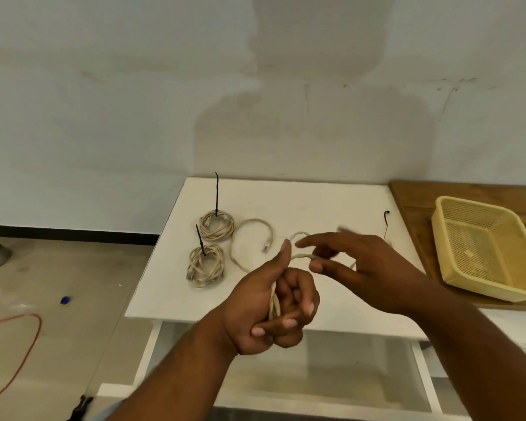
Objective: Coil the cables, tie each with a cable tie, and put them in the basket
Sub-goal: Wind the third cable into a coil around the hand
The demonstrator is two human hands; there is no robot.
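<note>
Left hand (274,305): fingers curled tight round gathered loops of the cream cable (249,221), thumb up, held over the near middle of the white table (316,202); the cable's plug end lies loose on the table beyond. Right hand (371,262): blurred, fingers stretched out, strand between thumb and forefinger, pinch cannot be told. Two tied coils (217,224) far left; yellow basket (483,285) right, on wood.

White table (316,199) — two tied coils (217,225), loose cable (255,220), black tie (386,223)
</note>
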